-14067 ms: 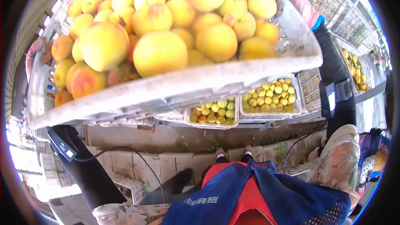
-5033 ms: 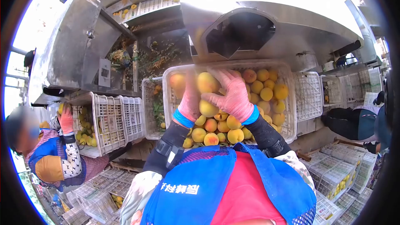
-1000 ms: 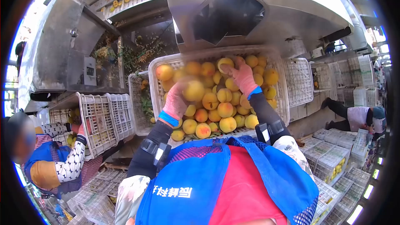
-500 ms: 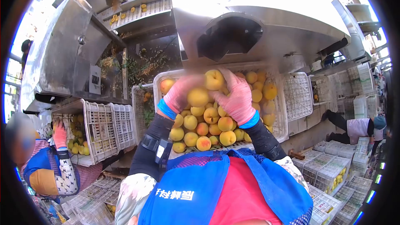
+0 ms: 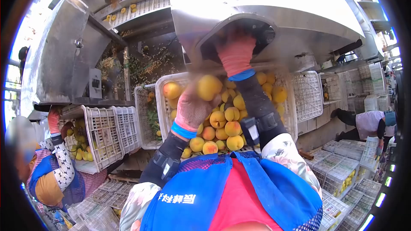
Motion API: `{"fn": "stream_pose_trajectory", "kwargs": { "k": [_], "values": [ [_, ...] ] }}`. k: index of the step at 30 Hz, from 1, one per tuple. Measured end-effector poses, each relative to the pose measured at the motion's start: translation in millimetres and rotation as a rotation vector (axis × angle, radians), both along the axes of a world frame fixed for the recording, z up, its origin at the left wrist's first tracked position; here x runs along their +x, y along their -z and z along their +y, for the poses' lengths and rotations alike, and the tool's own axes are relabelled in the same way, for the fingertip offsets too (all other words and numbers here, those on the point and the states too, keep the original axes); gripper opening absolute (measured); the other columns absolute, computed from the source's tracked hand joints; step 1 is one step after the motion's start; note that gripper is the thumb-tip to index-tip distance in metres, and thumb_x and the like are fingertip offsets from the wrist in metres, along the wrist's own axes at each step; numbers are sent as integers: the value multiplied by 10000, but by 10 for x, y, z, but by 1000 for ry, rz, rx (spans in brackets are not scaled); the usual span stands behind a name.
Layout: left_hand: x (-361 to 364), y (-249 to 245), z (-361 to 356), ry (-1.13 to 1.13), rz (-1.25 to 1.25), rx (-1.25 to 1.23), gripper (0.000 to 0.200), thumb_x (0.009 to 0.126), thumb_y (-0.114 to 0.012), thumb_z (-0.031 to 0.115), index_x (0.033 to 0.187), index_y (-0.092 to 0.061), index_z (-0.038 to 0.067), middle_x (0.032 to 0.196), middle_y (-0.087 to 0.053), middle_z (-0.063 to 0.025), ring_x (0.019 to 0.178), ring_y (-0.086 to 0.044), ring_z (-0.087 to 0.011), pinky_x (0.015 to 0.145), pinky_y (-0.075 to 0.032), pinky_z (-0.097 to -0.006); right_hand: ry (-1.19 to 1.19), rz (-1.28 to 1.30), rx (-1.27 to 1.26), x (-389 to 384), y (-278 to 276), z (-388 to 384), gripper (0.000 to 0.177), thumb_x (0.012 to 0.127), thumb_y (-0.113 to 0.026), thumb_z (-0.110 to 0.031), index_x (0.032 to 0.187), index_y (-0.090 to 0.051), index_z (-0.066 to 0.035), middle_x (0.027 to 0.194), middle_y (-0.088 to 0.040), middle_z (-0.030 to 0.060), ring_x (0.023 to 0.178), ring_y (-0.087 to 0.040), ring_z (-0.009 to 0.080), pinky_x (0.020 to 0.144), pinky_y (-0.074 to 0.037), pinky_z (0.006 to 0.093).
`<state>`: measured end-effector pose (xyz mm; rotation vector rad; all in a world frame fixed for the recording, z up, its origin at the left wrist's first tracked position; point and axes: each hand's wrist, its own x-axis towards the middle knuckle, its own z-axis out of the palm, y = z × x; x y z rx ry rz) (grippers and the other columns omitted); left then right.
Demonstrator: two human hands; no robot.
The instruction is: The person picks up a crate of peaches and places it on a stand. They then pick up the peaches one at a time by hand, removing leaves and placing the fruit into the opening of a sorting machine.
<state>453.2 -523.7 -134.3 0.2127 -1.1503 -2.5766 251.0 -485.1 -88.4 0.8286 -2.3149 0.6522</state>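
A white crate [image 5: 161, 115] full of yellow-orange peaches [image 5: 217, 119] lies in front of my body. My left hand [image 5: 192, 110], in a pink glove with a blue wrist band, is over the crate's left part, its fingers round a large yellow peach [image 5: 209, 87]. My right hand [image 5: 238, 51], also gloved in pink, reaches into the dark opening [image 5: 264, 34] of the metal machine beyond the crate. Its fingers are blurred and in shadow, so what they hold, if anything, is hidden.
A co-worker [image 5: 55, 171] is at the left beside a tilted crate [image 5: 102, 137] of fruit. Another person [image 5: 370, 124] bends at the far right. An empty crate [image 5: 307, 94] adjoins mine on the right. Stacked crates [image 5: 336, 167] stand at lower right. The metal housing [image 5: 299, 23] overhangs the crate's far edge.
My right hand has moved from the peaches up into the machine's opening. My left hand has shifted slightly right and down, with a peach in its fingers. The co-worker's gloved hand has moved up and left.
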Motion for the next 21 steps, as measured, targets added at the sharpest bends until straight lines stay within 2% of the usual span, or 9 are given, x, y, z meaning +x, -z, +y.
{"fn": "stream_pose_trajectory", "kwargs": {
  "k": [1,4,6,7,9,11,15,19,21],
  "values": [
    [13,-3,-5,11,10,75,453,1041,-500,284,1430,-460,57,1370,-566,-102,1289,-521,-258,1054,-476,-401,4,-27,-7,7,-123,52,563,741,-803,-402,1149,-650,-46,926,-694,164,829,-672,342,767,-524,479],
    [46,-79,-43,41,13,276,430,1069,-453,327,1396,-481,49,1364,-570,-110,1279,-534,-250,1049,-491,-400,-467,-594,-312,392,-424,559,659,766,-809,-437,1277,-631,-61,1248,-646,196,1166,-590,405,954,-481,488],
    [29,-163,-121,96,-41,461,456,1071,-441,377,1395,-488,59,1355,-578,-110,1256,-552,-253,1055,-489,-406,-691,-576,-171,679,-218,802,855,720,-849,-428,1415,-530,-46,1328,-606,226,1222,-555,443,1055,-439,493],
    [17,-191,-147,128,-67,553,470,1073,-436,402,1395,-491,64,1351,-582,-109,1245,-561,-254,1058,-488,-409,-684,-582,-116,864,-183,841,981,669,-876,-443,1467,-467,-46,1333,-594,243,1222,-551,453,1096,-411,494],
    [-34,-181,-26,-58,-210,-158,530,1061,-425,483,1395,-502,79,1351,-587,-108,1242,-570,-264,1066,-476,-401,-539,-566,-185,1165,55,831,1015,629,-897,-418,1458,-458,-30,1299,-612,224,1182,-569,444,1063,-419,501],
    [-107,-384,17,5,-270,466,540,1056,-429,496,1396,-506,83,1359,-585,-105,1252,-566,-257,1068,-471,-390,-494,-491,-241,1186,67,846,971,619,-902,-400,1414,-493,-23,1243,-633,207,1126,-589,430,1022,-431,497],
    [-70,-274,95,32,-246,356,556,1044,-462,501,1386,-513,66,1341,-589,-138,1219,-581,-260,1048,-477,-406,-430,-454,-313,1013,-57,876,869,615,-901,-374,1325,-548,-18,1119,-669,172,1014,-617,412,932,-454,486],
    [340,499,194,6,-534,-781,575,1003,-532,419,1426,-483,32,1319,-611,-145,1232,-572,-326,1028,-466,-480,-231,-267,-353,701,-7,725,802,620,-899,-396,1242,-575,-9,1029,-676,170,974,-624,421,904,-468,516],
    [370,500,241,213,-534,-1524,632,935,-589,377,1450,-463,33,1326,-604,-140,1253,-552,-336,1019,-452,-490,-186,-211,-227,320,125,408,757,637,-892,-445,1203,-590,-43,1034,-678,168,893,-652,403,805,-513,485]
  ]
}}
